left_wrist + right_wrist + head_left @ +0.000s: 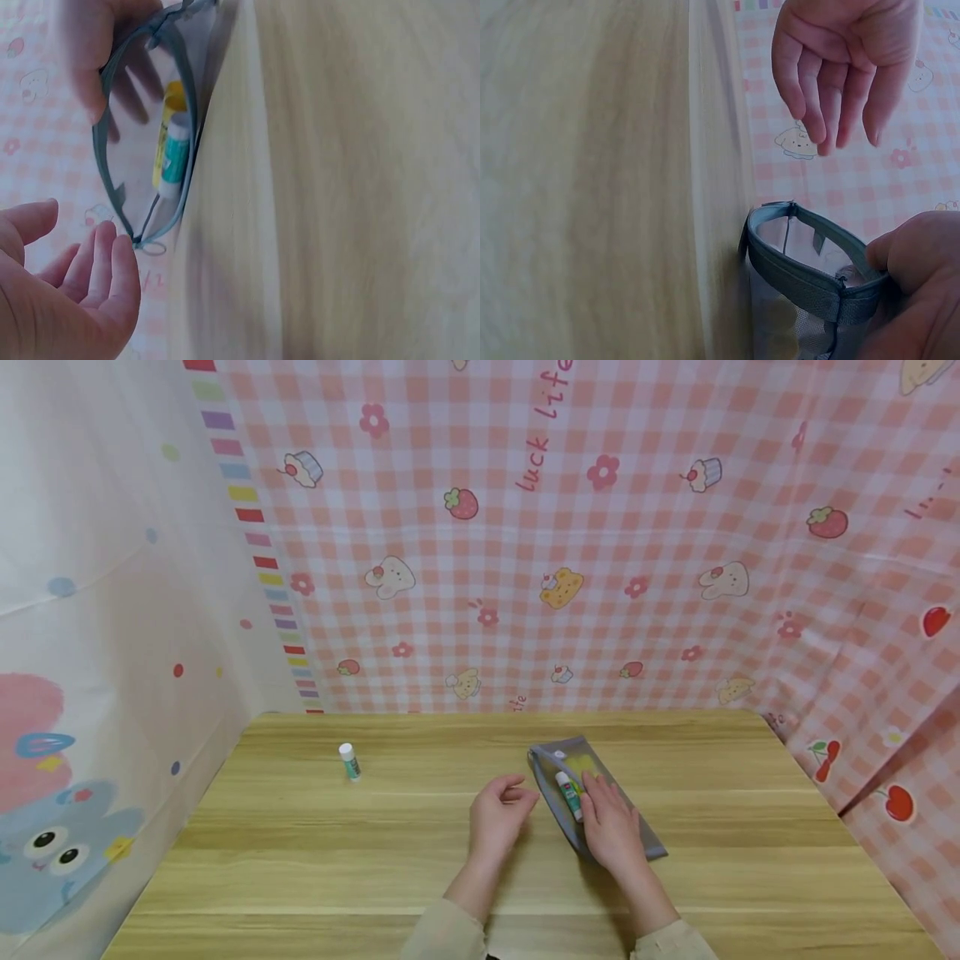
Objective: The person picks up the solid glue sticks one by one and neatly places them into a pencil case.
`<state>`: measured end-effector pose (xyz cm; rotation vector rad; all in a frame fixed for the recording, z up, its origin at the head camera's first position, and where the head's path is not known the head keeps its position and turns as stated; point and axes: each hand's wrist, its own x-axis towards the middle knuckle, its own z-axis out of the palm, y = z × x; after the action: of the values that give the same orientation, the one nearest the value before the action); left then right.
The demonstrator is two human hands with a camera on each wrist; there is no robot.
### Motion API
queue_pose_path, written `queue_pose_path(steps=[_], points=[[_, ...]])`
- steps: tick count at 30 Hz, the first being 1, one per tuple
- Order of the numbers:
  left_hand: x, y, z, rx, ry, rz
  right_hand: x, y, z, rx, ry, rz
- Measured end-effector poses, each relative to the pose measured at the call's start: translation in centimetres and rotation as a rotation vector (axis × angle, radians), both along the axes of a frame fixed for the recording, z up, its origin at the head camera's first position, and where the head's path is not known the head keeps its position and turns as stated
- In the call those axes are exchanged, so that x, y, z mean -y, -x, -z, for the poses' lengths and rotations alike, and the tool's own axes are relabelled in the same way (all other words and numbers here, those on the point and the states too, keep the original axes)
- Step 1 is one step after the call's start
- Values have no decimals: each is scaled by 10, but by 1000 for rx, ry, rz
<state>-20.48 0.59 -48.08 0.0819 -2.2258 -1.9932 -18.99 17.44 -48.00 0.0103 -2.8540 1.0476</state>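
A grey-trimmed see-through mesh pouch [647, 839] lies slanted on the table, its zipped mouth gaping toward the left hand. My right hand [613, 827] holds the pouch by the rim of that mouth, thumb at the edge. Inside the pouch are a green-and-white glue stick [175, 156] and a yellow item [159, 156] beside it. My left hand [501, 817] hovers just left of the mouth, fingers loosely bent and nothing in them. In the left wrist view its fingertips are close to the zip end with a small loop.
Another glue stick [349, 762] with a white cap stands on the wood-grain table [285, 852], toward the back left. A pink checked cloth [510, 543] hangs behind the table's far edge, and a white printed curtain [112, 610] hangs along the left side.
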Motion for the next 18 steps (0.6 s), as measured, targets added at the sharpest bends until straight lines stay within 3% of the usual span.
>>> queue_pose_path(steps=[5,18], points=[[12,1,-3,-13,24,-22,0,0,-1,1,0,-4],[41,1,-6,-83,197,-121,1,1,0,12,13,-5]])
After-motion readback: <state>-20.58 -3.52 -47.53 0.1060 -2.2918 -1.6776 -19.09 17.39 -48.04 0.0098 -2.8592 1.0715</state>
